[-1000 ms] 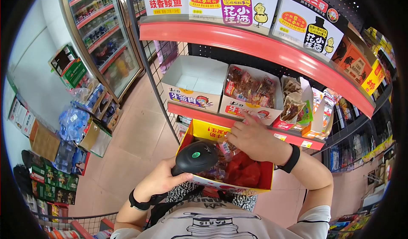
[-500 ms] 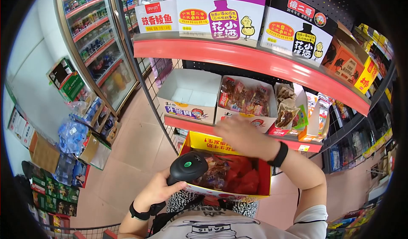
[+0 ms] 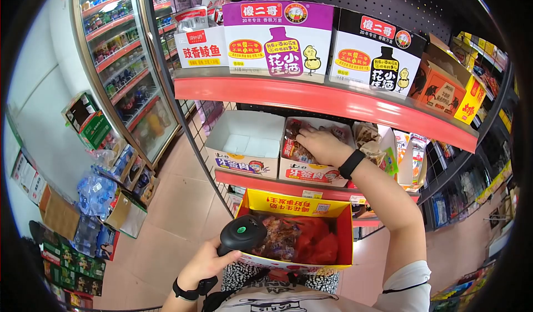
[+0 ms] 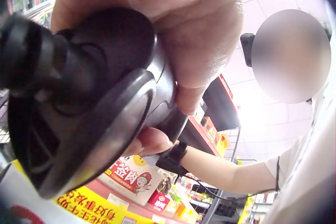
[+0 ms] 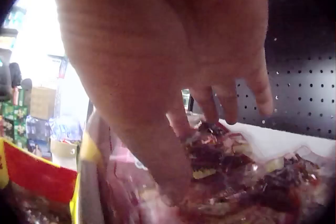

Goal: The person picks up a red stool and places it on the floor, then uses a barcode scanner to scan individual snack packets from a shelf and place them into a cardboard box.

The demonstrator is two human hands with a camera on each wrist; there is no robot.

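My left hand (image 3: 201, 265) grips a black barcode scanner (image 3: 242, 234) with a green light on top; the left wrist view shows its dark head close up. The scanner overlaps the left end of a yellow-and-red carton (image 3: 277, 202) in front of my body. Inside that carton lie brown snack packets (image 3: 280, 235) and red wrapping (image 3: 319, 244). My right hand (image 3: 325, 145) reaches into a white display box (image 3: 311, 174) on the lower shelf. Its fingers are spread over clear packets of dark meat snacks (image 5: 226, 176), with the thumb down against them in the right wrist view.
Left of that box stands an empty white display box (image 3: 244, 137). More snack boxes (image 3: 411, 156) stand to the right. The upper shelf's red edge (image 3: 322, 98) runs above my right hand. A glass-door fridge (image 3: 119, 62) and stacked bottles (image 3: 97, 192) are at left.
My right hand has moved from over the yellow-and-red carton up and forward into the white display box. The left hand still holds the scanner. The head view has shifted, showing more upper shelf.
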